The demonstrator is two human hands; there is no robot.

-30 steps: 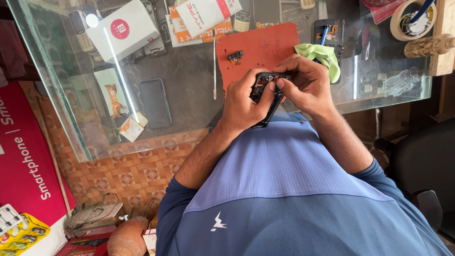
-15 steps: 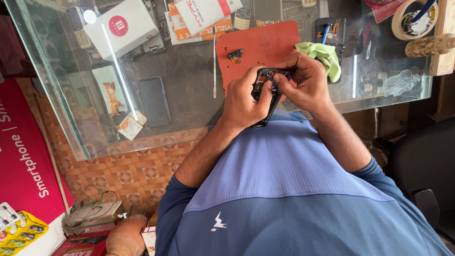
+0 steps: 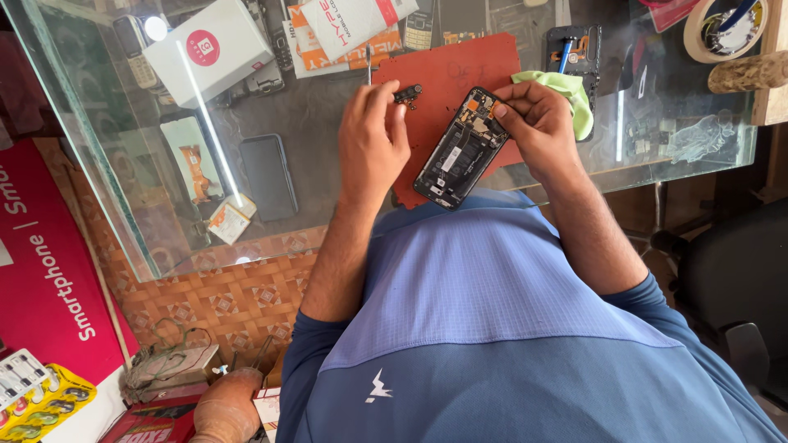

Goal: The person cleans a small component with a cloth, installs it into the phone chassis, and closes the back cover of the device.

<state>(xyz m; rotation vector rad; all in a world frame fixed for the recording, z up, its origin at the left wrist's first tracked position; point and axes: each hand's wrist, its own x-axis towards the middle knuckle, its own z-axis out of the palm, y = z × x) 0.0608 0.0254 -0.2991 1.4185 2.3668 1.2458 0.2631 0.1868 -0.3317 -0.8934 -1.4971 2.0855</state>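
Head view: right hand [image 3: 538, 123] grips the opened phone [image 3: 460, 149]; left hand [image 3: 373, 135], fingers curled, reaches beside it.

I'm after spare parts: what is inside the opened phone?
The opened phone shows a long black battery and circuit boards at both ends. The right hand covers its top corner; parts beneath the battery are hidden.
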